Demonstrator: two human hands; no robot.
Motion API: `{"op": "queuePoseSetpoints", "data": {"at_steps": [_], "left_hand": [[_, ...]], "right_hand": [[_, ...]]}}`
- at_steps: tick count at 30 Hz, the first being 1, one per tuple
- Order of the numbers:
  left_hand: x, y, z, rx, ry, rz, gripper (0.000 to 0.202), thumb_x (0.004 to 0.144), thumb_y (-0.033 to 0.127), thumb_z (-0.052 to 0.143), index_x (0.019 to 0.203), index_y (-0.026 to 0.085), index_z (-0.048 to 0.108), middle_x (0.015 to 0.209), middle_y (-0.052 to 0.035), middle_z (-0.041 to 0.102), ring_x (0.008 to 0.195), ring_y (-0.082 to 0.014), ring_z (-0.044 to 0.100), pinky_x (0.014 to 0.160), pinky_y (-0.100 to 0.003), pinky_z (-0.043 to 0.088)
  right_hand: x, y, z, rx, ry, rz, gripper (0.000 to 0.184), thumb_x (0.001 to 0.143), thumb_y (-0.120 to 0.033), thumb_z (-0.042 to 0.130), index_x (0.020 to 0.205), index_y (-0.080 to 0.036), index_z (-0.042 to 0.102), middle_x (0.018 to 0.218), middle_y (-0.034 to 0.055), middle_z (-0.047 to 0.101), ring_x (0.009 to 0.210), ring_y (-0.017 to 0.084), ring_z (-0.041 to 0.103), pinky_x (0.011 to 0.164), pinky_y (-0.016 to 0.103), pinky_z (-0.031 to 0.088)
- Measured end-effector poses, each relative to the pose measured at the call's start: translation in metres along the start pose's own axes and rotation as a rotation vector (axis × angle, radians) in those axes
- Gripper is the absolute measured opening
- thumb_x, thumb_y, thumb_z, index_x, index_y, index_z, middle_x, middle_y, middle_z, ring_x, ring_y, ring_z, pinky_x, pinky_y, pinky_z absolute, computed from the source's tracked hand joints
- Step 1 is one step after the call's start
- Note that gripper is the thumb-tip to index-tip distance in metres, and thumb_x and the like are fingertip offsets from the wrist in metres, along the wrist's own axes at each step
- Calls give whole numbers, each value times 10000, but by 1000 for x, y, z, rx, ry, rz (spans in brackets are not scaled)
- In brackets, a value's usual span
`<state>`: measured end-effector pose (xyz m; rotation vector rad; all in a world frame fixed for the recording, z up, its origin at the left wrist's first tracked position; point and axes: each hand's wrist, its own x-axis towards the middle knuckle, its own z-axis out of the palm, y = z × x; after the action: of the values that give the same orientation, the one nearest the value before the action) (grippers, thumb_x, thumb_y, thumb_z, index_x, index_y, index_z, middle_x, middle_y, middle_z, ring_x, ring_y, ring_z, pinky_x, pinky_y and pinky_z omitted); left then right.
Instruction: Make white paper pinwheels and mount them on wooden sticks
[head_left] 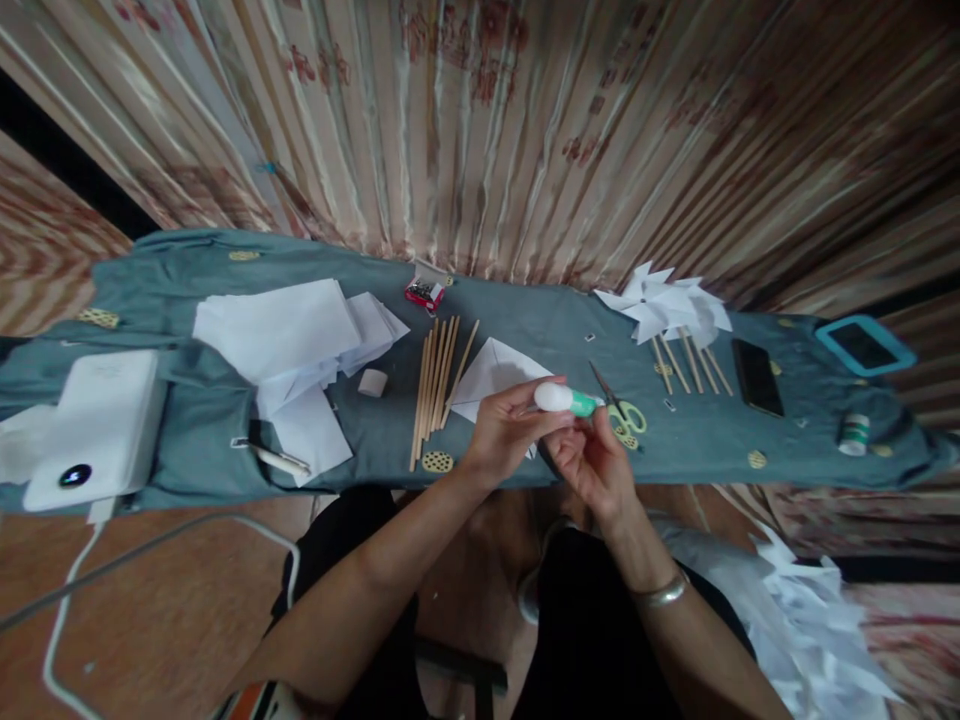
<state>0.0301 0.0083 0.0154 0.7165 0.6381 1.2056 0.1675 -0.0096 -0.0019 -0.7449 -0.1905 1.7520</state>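
A white glue stick with a green label [582, 403] lies sideways between my hands, above the near part of the table. My left hand [501, 432] pinches its white end. Closed about the opposite end are the fingers of my right hand [592, 462], with a bracelet on that wrist. Beneath and behind the hands is a creased white paper square [491, 372], partly covered by them. Thin wooden sticks [435, 375] lie in a row left of the paper. Scissors with yellow-green handles [624, 415] rest just right of my hands.
White paper sheets [281, 325] are stacked at left, near a white power bank [101, 425] with a cable. A red box of pins [425, 290] sits behind. Finished paper pinwheels [664, 305], a phone [757, 377] and another glue stick [854, 435] are on the right.
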Motion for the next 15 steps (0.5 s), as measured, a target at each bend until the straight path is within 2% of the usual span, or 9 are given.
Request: {"op": "queuePoseSetpoints", "data": {"at_steps": [3,6,8,11,13,15], "left_hand": [[1,-6,-4,82,-3,50,440,635,310,826,1047,185,731,1039,-57,725,1005,-228,661,944,-394,506],[4,-7,-21,281,15,165,535,701,340,780,1201,200,652,1255,-94,658,1172,-259,602,1016,-422,475],[5,-5,-38,575,7,248,574,758,312,734,1300,204,578,1368,-121,583,1275,-269,529,1067,-453,433],[4,0,-59,1144,-110,332,502,832,223,646,1321,155,559,1447,-161,501,1390,-286,396,1160,-501,303],[1,1,-66,1422,-170,335,478,857,228,624,1321,135,558,1471,-186,463,1435,-318,316,1164,-542,274],[-2,-1,-67,1602,-216,342,467,878,257,609,1329,153,554,1486,-192,439,1451,-341,275,1153,-584,264]], "right_hand": [[6,0,8,-90,22,-55,232,739,-341,806,883,-240,655,870,-36,713,776,83,643,694,172,563],[16,-13,9,-293,8,-87,249,772,-441,759,827,-231,637,779,-24,681,687,97,614,652,208,556],[23,-25,7,-395,-4,-100,310,775,-510,732,809,-226,612,681,-32,627,611,93,575,561,202,526],[35,-38,6,-400,100,-159,362,705,-517,782,756,-217,587,618,-44,579,534,81,529,469,189,470],[41,-38,8,-439,166,-241,378,627,-470,842,725,-213,581,617,-50,575,508,74,507,459,194,455],[47,-32,12,-564,170,-321,386,580,-434,866,733,-207,595,636,-49,582,510,73,497,469,205,446]]}}
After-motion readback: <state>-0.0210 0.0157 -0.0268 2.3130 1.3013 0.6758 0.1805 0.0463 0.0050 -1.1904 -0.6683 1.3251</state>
